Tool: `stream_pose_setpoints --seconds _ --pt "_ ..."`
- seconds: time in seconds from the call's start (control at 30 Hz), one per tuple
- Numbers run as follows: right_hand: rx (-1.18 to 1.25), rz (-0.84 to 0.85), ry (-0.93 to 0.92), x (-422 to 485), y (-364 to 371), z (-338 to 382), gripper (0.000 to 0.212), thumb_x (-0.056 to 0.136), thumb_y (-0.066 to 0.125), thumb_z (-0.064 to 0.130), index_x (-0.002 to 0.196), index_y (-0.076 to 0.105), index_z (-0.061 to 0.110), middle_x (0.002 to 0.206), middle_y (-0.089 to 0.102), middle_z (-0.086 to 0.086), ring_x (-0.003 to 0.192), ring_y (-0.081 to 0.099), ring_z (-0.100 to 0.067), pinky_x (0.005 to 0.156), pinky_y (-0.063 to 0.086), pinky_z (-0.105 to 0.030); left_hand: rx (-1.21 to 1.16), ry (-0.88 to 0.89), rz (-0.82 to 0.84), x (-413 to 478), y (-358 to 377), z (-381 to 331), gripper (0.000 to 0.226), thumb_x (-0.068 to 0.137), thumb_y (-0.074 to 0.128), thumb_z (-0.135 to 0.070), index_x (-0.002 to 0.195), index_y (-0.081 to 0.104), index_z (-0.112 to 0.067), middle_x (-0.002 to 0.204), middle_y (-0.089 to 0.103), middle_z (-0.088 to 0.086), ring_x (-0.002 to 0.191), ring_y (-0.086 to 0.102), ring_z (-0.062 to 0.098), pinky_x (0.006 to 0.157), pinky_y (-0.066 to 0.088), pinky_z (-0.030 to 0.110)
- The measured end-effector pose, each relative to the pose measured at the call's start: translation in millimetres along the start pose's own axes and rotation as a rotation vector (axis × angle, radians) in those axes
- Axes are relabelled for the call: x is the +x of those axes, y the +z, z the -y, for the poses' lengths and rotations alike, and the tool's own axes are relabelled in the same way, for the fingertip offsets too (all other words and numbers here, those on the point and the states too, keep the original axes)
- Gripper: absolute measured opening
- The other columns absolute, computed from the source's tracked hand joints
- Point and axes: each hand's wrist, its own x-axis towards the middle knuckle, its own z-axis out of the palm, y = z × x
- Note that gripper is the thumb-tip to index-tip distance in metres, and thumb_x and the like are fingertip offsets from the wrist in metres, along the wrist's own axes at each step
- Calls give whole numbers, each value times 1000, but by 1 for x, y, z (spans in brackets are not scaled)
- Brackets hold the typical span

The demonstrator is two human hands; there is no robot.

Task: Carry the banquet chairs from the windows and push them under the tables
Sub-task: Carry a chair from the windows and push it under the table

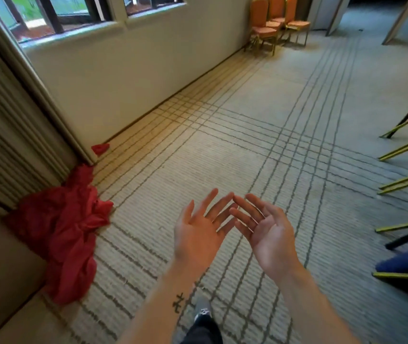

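Hands raised over the carpet (222, 125), palms up. L hand (198, 232) and R hand (268, 232) both have fingers straight and spread, w/ nothing held in either. Fingertips of the two come together in the middle; can't tell if they actually touch. Small dark tattoo (179, 302) on L forearm.

Banquet chairs (276, 22): three, orange upholstery, gold frames, bunched together at the far end of the carpet against the wall, just past the windows (73, 11) and well apart from both hands.

More chair legs (400, 151), gold and black, slant in along the carpet's R edge, w/ a blurred orange chair back above them. Blue seat (406, 265) at the lower R edge, gold trim under it.

Red cloth (66, 224) lies heaped at the carpet's L edge, against the foot of a ribbed folding partition (11, 125). Smaller red scrap (100, 148) sits farther along, at the base of the wall.

Shoe (203, 312) at the bottom edge, btwn the forearms.
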Motion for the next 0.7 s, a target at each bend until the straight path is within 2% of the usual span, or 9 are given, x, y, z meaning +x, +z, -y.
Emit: stream_pose_setpoints --seconds 0.23,0.43,0.7 --pt "43 -3 -90 144 29 83 48 104 40 34 138 55 4 133 67 -17 116 64 -33 99 48 -42 47 -39 144 156 67 -66 60 107 28 -48 149 48 -10 146 57 19 138 52 37 121 30 55" --pt "33 -22 -118 288 12 132 47 106 38 34 139 55 5 133 67 -17 118 64 -34 102 47 -44 101 -76 173 312 106 -83 59 107 29 -48 150 47 -10 147 56 19 139 50 38 123 27 57" --pt "101 -9 -92 499 -10 231 48 104 39 35 138 55 6 132 67 -19 114 65 -34 93 51 -39 65 -71 149 520 184 -106 60 107 31 -47 152 44 -10 148 54 21 141 47 39 123 26 55"
